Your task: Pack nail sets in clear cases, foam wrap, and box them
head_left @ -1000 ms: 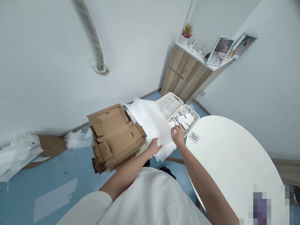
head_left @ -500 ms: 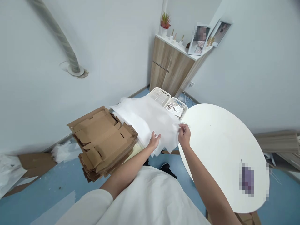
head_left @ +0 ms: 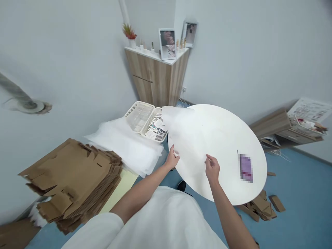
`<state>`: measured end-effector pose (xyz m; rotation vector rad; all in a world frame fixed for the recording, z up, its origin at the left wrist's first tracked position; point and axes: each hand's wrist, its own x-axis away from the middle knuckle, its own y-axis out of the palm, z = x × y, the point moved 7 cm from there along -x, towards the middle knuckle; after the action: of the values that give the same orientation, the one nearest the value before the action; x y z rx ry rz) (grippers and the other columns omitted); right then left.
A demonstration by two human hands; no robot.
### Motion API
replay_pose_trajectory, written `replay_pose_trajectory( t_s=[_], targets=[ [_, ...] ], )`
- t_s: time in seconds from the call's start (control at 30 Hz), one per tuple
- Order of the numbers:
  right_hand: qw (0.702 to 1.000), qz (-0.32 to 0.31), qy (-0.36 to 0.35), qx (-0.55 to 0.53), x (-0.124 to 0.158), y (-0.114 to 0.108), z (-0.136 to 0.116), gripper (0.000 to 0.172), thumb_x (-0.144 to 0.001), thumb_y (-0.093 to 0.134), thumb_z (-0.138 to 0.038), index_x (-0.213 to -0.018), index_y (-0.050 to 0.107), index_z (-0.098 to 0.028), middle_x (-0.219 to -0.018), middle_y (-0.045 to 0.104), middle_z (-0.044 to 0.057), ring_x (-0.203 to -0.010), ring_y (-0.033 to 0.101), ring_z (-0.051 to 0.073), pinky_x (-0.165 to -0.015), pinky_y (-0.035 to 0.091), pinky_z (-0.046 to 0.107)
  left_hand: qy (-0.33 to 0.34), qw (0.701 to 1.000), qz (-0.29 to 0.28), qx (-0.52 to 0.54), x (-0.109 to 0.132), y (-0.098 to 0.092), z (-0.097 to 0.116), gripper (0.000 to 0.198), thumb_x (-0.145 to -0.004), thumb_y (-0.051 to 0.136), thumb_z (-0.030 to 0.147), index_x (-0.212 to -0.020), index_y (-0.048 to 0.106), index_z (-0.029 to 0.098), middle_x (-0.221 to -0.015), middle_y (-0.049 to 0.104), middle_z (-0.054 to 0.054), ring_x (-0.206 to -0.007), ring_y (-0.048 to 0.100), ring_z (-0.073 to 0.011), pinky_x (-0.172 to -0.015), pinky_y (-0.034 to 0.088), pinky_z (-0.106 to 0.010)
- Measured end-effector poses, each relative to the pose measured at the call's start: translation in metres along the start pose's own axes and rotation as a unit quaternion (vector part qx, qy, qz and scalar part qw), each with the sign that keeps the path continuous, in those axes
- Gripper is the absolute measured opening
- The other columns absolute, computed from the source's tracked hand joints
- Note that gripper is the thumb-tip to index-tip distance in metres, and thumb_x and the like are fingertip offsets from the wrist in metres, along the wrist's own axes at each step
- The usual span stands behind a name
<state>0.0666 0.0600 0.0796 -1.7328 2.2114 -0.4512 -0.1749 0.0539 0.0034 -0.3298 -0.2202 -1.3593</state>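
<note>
A thin, translucent white sheet [head_left: 178, 121] spreads over the left part of the round white table [head_left: 230, 138]. My right hand [head_left: 213, 169] pinches its near right edge above the tabletop. At the near left edge, my left hand [head_left: 172, 159] has its corner between thumb and fingers. More such sheets lie in a white stack [head_left: 129, 148] left of the table. Beside that stack are flattened brown cardboard boxes [head_left: 77, 173], piled up. A purple item [head_left: 246, 168], blurred out, sits on the table's right side.
Two white plastic baskets [head_left: 140, 116] stand behind the stack; the right one holds small printed cards [head_left: 157, 128]. A wooden cabinet [head_left: 155, 76] with framed pictures fills the corner. Brown cardboard pieces [head_left: 261, 205] lie on the blue floor by the table. A low shelf [head_left: 280, 126] is at right.
The sheet has come off the stack and moved right onto the table, carried by my hands. My left hand's fingers have closed on its edge. The view has turned right.
</note>
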Motion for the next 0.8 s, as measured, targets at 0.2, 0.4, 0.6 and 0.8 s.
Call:
replay_pose_trajectory(
  t_s=[0.2, 0.4, 0.6, 0.8],
  targets=[
    [0.997, -0.001, 0.077, 0.020, 0.017, -0.072, 0.082, 0.041, -0.073, 0.045, -0.041, -0.103, 0.059, -0.016, -0.096, 0.062, 0.010, -0.078, 0.059, 0.019, -0.070, 0.047, 0.033, 0.012, 0.987, -0.055, -0.152, -0.002, 0.080, 0.008, 0.082, -0.070, 0.050, 0.012, -0.136, 0.001, 0.023, -0.108, 0.048, -0.007, -0.056, 0.047, -0.0045, -0.066, 0.043, -0.022],
    [0.992, -0.036, 0.106, 0.050, 0.027, -0.100, 0.128, 0.040, -0.071, 0.044, -0.037, -0.101, 0.061, -0.018, -0.092, 0.065, 0.008, -0.069, 0.060, 0.019, -0.064, 0.048, 0.033, -0.015, 0.967, -0.085, -0.239, 0.003, 0.122, -0.005, 0.082, -0.071, 0.052, 0.015, -0.136, 0.003, 0.021, -0.114, 0.046, -0.010, -0.078, 0.054, -0.0118, -0.074, 0.041, -0.025],
    [0.982, -0.095, 0.121, 0.105, 0.022, -0.100, 0.156, 0.038, -0.072, 0.042, -0.032, -0.102, 0.060, -0.018, -0.091, 0.065, 0.006, -0.074, 0.059, 0.020, -0.072, 0.047, 0.036, -0.046, 0.955, -0.046, -0.288, 0.004, 0.121, -0.013, 0.080, -0.070, 0.055, 0.018, -0.135, 0.008, 0.017, -0.114, 0.047, -0.010, -0.102, 0.048, -0.0188, -0.083, 0.038, -0.029],
    [0.957, -0.118, 0.055, 0.260, 0.014, -0.098, 0.152, 0.039, -0.073, 0.046, -0.032, -0.107, 0.056, -0.018, -0.099, 0.055, 0.011, -0.090, 0.053, 0.025, -0.078, 0.042, 0.038, 0.005, 0.944, -0.008, -0.331, 0.003, 0.129, 0.002, 0.068, -0.074, 0.050, 0.018, -0.133, 0.015, 0.017, -0.127, 0.034, -0.014, -0.112, 0.041, -0.0224, -0.091, 0.035, -0.035]
  ],
)
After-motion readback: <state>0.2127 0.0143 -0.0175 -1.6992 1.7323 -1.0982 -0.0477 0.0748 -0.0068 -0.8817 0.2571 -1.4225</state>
